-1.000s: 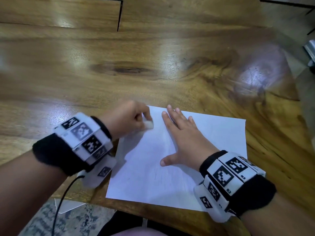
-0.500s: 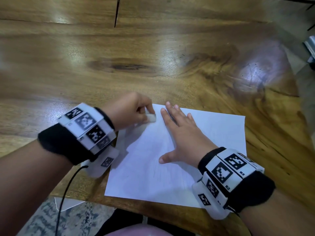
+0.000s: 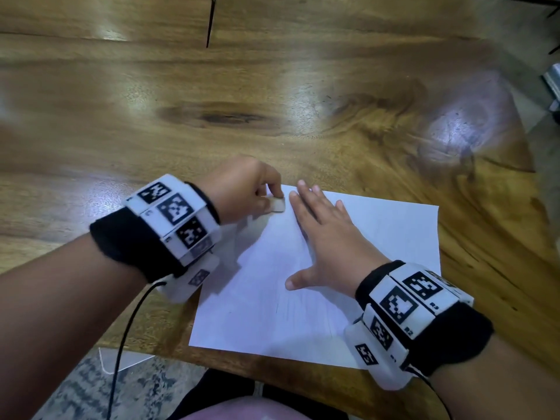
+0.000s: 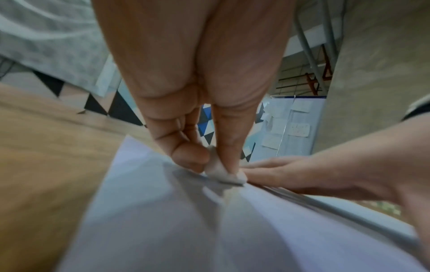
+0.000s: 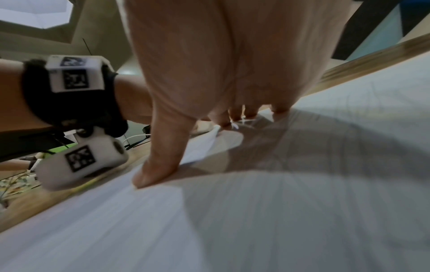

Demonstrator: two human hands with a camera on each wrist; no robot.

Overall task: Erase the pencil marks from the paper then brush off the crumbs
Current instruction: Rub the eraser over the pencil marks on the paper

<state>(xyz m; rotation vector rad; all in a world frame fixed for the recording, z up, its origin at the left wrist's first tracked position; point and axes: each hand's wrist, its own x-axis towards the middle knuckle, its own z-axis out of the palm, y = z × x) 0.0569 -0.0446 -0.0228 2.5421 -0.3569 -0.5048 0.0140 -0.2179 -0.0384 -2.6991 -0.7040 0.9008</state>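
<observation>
1. A white paper (image 3: 318, 313) lies at the near edge of a wooden tabletop (image 3: 272, 101), with faint pencil marks (image 3: 303, 307) showing near its middle.
2. The right hand (image 3: 330, 241) lies flat on the paper, its grip apart, fingers straight and thumb splayed toward the person.
3. Just beside its fingertips, the left hand (image 3: 245, 192) has its grip clamped on a small white eraser (image 3: 277, 205), pinched between thumb and fingers.
4. The eraser touches the paper at the sheet's far left corner; the wrist view there is blurred.
</observation>
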